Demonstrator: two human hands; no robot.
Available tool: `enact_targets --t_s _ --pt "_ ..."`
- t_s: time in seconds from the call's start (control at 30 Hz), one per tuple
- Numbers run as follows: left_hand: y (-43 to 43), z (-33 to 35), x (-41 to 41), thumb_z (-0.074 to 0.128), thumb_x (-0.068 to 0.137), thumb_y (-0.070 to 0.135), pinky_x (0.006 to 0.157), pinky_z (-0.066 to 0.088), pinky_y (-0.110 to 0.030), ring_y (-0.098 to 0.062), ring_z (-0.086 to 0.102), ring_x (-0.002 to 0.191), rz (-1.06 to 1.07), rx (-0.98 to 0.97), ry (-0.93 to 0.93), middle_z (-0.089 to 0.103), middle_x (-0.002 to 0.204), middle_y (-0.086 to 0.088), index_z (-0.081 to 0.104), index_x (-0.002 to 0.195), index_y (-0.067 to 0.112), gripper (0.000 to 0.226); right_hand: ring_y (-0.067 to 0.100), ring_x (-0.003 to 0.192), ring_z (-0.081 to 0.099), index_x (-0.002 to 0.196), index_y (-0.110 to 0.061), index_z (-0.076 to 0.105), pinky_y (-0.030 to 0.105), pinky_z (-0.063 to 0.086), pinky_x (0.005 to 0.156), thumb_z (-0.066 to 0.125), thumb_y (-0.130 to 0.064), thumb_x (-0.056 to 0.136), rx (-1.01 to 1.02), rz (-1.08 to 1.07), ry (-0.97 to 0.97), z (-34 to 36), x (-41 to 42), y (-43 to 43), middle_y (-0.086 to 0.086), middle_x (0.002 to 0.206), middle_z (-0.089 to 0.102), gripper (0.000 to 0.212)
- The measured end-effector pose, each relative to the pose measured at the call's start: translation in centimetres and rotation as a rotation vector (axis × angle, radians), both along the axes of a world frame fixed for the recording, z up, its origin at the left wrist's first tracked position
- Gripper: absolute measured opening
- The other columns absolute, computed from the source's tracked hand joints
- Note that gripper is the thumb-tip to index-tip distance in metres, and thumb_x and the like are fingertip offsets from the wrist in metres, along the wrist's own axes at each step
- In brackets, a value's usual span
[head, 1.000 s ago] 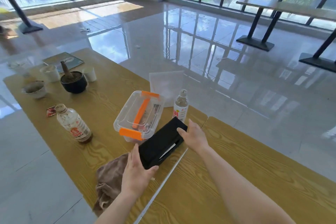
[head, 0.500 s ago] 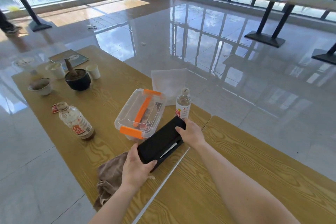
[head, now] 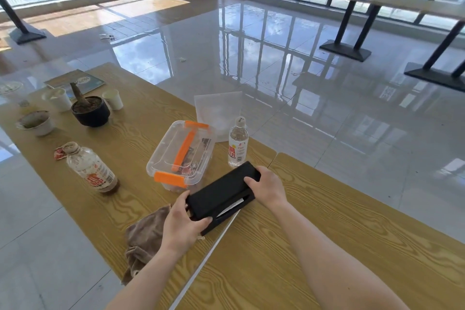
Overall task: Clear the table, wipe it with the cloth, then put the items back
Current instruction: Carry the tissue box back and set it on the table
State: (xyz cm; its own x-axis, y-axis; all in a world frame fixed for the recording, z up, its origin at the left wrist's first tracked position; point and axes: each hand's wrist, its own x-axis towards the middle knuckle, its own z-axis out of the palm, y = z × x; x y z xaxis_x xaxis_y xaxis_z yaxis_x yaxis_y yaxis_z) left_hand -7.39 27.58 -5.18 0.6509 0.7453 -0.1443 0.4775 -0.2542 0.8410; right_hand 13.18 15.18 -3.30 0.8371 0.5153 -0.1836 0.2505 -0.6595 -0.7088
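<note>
A long black box [head: 221,192] with a slot in its side lies slantwise over the seam between two wooden tables [head: 327,209]. My left hand [head: 185,225] grips its near end and my right hand [head: 266,187] grips its far end. A crumpled brown cloth [head: 143,239] lies at the table's near edge, partly under my left wrist. Just behind the box stands a clear plastic container [head: 183,156] with orange clips and handle. A small water bottle [head: 237,146] stands upright to its right.
To the left stands a bottle with brown liquid [head: 91,168], beside a red wrapper [head: 58,153]. Farther back are a black pot [head: 90,111], paper cups [head: 113,99], a dirty bowl [head: 35,122] and a booklet [head: 75,82]. A white pouch [head: 217,111] lies at the far edge.
Both hands have closed more firmly round the black box's ends. The box has stayed at about the same spot over the seam; the camera has shifted a little.
</note>
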Motion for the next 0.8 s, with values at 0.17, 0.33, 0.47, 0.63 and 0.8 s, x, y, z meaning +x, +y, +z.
enact_targets --t_s 0.17,0.33,0.47,0.63,0.8 --pt "-1.4 1.5 0.3 0.090 0.069 0.022 0.094 0.048 -0.021 -0.011 0.052 0.120 -0.083 0.008 -0.017 0.056 0.129 0.005 0.034 0.149 0.018 0.097 0.018 0.097 0.063 0.127 -0.014 0.060 0.030 0.050 0.079 0.066 -0.037 0.093 0.011 -0.067 -0.027 1.0 -0.6 -3.4 -0.001 0.110 0.068 0.041" --pt "-3.2 2.6 0.8 0.090 0.069 0.026 0.102 0.050 -0.036 -0.016 0.050 0.129 -0.175 0.019 -0.013 0.056 0.137 -0.002 0.032 0.151 0.017 0.101 0.014 0.093 0.062 0.124 -0.016 0.062 0.026 0.045 0.071 0.067 -0.040 0.091 0.025 -0.142 -0.056 2.0 -1.0 -7.9 -0.005 0.106 0.068 0.041" --pt "-5.2 3.6 1.8 0.088 0.070 0.025 0.105 0.045 -0.037 -0.019 0.049 0.132 -0.253 0.023 -0.027 0.053 0.141 0.000 0.032 0.151 0.018 0.098 0.014 0.092 0.062 0.123 -0.017 0.062 0.026 0.045 0.069 0.067 -0.040 0.091 0.027 -0.222 -0.083 3.3 -1.7 -11.5 -0.006 0.105 0.067 0.040" --pt "-7.1 4.5 3.5 0.087 0.072 0.018 0.102 0.042 -0.033 -0.017 0.047 0.132 -0.382 -0.054 -0.053 0.051 0.142 0.003 0.030 0.153 0.019 0.099 0.015 0.092 0.060 0.121 -0.017 0.062 0.028 0.044 0.071 0.068 -0.038 0.091 0.028 -0.348 -0.094 4.7 -3.1 -15.9 -0.007 0.102 0.065 0.037" --pt "-8.8 5.0 5.0 0.087 0.071 0.014 0.104 0.044 -0.036 -0.016 0.046 0.133 -0.553 -0.116 -0.070 0.050 0.144 0.004 0.028 0.154 0.020 0.102 0.017 0.095 0.061 0.116 -0.017 0.062 0.031 0.047 0.076 0.068 -0.037 0.091 0.026 -0.515 -0.099 5.9 -5.9 -19.9 -0.006 0.102 0.065 0.033"
